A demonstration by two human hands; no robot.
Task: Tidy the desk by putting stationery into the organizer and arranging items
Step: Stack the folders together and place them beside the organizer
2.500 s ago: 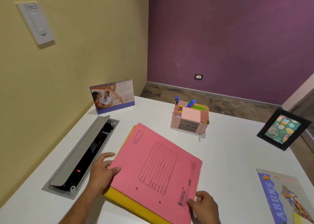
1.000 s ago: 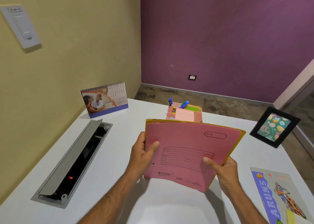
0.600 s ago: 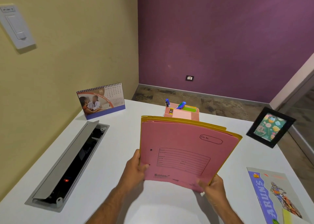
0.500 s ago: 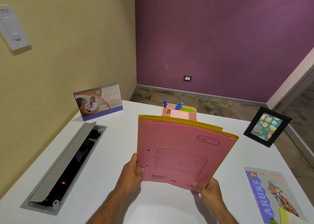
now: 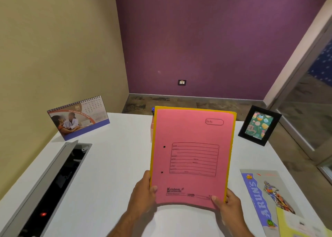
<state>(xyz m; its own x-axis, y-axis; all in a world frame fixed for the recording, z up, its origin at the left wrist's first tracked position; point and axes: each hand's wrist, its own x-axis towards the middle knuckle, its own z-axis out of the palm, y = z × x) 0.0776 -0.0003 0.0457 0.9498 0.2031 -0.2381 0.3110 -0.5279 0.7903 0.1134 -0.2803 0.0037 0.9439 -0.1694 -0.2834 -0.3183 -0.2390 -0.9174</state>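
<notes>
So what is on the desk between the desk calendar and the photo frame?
In the head view, the upright folders, held by both hands, with the organizer hidden behind them.

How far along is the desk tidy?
Looks done: nothing stationery-like loose on the desk. In hand: both the left hand and right hand hold the pink folder upright with a yellow folder behind. Left: placing them; the notebook lies flat.

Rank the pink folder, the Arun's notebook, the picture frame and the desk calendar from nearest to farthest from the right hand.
From the right hand:
1. Pink folder, held in its fingers.
2. Arun's notebook, flat on the desk just right.
3. Picture frame, far right corner.
4. Desk calendar, far left corner.
</notes>
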